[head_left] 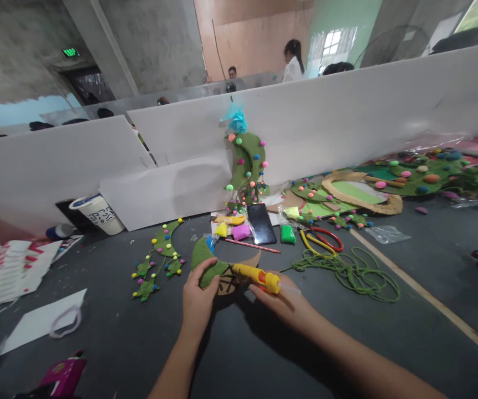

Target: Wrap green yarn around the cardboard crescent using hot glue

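Note:
My left hand (199,296) grips a cardboard crescent (209,263) by its left part, which is wrapped in green yarn. The crescent's right side is bare brown cardboard with dark lines on it. In my right hand (284,302) is a yellow hot glue gun (258,276), a clear glue stick poking from its back. The gun's nozzle points left at the edge of the green wrapping; whether it touches cannot be made out. Loose green yarn (347,271) lies right of my right hand. A small finished green crescent (166,238) with pom-poms and hanging stars lies to the left.
Beyond my hands lie a phone (261,223), scissors (324,240), a pencil (253,245) and packets of coloured clay (241,231). A larger decorated crescent (249,160) leans on the white partition (326,122). A paper cup (101,213) stands left.

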Demonstrator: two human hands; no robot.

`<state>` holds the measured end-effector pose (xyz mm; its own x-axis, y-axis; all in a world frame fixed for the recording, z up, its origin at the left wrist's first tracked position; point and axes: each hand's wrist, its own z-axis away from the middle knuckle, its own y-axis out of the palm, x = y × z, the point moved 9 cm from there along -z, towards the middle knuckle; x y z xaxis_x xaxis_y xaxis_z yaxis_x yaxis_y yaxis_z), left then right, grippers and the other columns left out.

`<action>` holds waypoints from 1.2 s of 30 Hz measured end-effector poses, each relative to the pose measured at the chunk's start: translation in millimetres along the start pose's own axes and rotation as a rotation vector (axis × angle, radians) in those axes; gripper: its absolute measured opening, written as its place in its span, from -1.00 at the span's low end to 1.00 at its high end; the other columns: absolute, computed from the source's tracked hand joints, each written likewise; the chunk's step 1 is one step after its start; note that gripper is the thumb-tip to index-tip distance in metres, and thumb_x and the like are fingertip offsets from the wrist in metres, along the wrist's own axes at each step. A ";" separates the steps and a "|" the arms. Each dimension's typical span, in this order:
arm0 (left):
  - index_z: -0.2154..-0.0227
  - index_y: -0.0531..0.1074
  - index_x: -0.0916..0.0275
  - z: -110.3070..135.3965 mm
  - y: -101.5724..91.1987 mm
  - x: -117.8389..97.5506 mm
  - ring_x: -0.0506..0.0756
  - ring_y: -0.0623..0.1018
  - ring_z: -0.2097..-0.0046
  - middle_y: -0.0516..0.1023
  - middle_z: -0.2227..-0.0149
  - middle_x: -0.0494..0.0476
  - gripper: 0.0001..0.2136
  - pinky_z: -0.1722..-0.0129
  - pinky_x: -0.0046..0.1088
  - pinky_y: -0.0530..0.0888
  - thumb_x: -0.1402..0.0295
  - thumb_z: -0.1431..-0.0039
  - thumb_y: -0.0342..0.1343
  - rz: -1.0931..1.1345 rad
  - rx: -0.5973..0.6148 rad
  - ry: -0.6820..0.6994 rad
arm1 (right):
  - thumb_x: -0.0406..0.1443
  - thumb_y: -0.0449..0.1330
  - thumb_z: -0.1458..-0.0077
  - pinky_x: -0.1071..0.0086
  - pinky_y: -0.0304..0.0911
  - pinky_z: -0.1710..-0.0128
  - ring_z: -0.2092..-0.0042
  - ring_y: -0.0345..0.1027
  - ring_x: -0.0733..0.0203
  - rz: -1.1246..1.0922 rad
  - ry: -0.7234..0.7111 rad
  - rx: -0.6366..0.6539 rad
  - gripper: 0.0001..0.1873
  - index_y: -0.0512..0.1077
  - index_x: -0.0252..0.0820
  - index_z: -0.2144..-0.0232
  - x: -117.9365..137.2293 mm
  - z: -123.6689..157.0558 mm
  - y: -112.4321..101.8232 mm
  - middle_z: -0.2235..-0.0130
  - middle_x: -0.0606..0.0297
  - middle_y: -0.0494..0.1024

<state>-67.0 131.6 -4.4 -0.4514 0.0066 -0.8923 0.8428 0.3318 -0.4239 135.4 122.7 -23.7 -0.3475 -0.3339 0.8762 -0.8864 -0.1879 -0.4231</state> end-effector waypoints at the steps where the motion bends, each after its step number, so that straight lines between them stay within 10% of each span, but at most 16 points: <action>1: 0.20 0.55 0.21 -0.2 -0.1 -0.6 0.22 0.51 0.03 0.57 0.11 0.20 -0.69 -0.02 -0.24 0.38 0.36 0.09 0.16 0.000 0.000 0.005 | -0.18 0.08 -0.17 0.37 0.26 0.41 0.43 0.34 0.21 -0.002 0.019 -0.017 -0.79 0.43 -0.15 0.37 -2.3 -1.4 -2.1 0.43 0.28 0.48; 7: 0.19 0.54 0.20 -8.2 -12.0 5.9 0.21 0.51 0.04 0.58 0.12 0.17 -0.69 -0.04 -0.24 0.36 0.37 0.08 0.15 -0.030 -0.047 0.020 | -0.17 0.10 -0.10 0.30 0.24 0.33 0.37 0.30 0.15 0.092 -0.012 -0.057 -0.82 0.36 -0.16 0.42 10.7 -10.8 -19.4 0.40 0.26 0.43; 19: 0.14 0.49 0.18 -18.5 -32.0 17.0 0.19 0.50 0.02 0.54 0.06 0.16 -0.68 -0.03 -0.27 0.36 0.34 0.02 0.13 -0.053 -0.118 0.017 | -0.13 0.30 0.14 0.19 0.14 0.12 0.19 0.20 0.05 0.499 -0.337 0.508 -0.63 0.37 -0.20 0.29 39.2 23.0 45.7 0.26 0.20 0.41; 28: 0.18 0.54 0.17 8.5 9.3 -16.3 0.19 0.51 0.08 0.57 0.13 0.16 -0.69 -0.01 -0.25 0.37 0.39 0.05 0.13 -0.034 0.165 0.064 | -0.35 0.19 -0.08 0.22 0.16 0.13 0.15 0.20 0.07 0.354 -0.211 0.042 -0.84 0.37 -0.18 0.23 40.5 -1.7 5.9 0.20 0.16 0.40; 36: 0.06 0.46 0.14 22.9 26.8 -24.2 0.15 0.49 0.00 0.52 0.02 0.14 -0.61 -0.04 -0.29 0.36 0.45 0.01 0.07 -0.037 0.272 0.091 | -0.49 0.13 0.01 0.36 0.14 0.28 0.28 0.21 0.19 0.234 -0.149 0.003 -0.87 0.31 -0.19 0.48 33.6 -3.4 7.2 0.36 0.29 0.38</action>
<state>-26.8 118.7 2.3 -0.4972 0.0879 -0.8632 0.8675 0.0687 -0.4926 116.3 113.2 3.5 -0.4936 -0.5011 0.7108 -0.7863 -0.0922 -0.6109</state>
